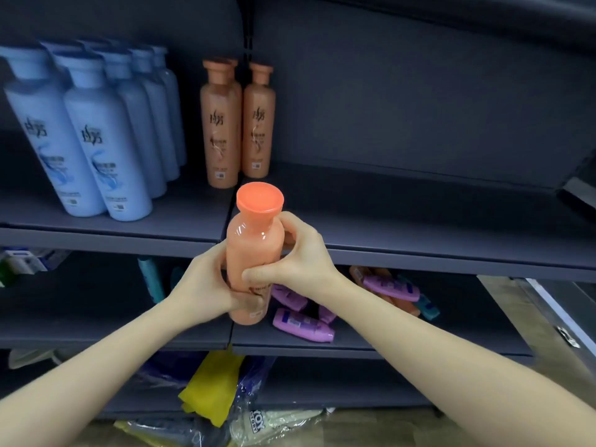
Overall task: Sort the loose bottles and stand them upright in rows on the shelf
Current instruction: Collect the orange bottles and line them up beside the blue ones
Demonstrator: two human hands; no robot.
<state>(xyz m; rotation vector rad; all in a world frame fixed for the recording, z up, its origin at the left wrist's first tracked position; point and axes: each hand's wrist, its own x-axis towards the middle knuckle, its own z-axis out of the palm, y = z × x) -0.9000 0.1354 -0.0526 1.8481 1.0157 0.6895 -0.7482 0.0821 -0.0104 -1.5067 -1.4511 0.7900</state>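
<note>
Both hands clamp the orange bottle [250, 253] upright, cap at 12 o'clock; left hand [206, 285] wraps its lower body, right hand [300, 256] its shoulder; the 2 shelved orange bottles [238, 124] stand toward 12 o'clock on the shelf [403, 221].

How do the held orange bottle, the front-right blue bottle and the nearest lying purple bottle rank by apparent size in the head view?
1. front-right blue bottle
2. held orange bottle, though nearer the camera
3. nearest purple bottle, clearly smallest
</note>
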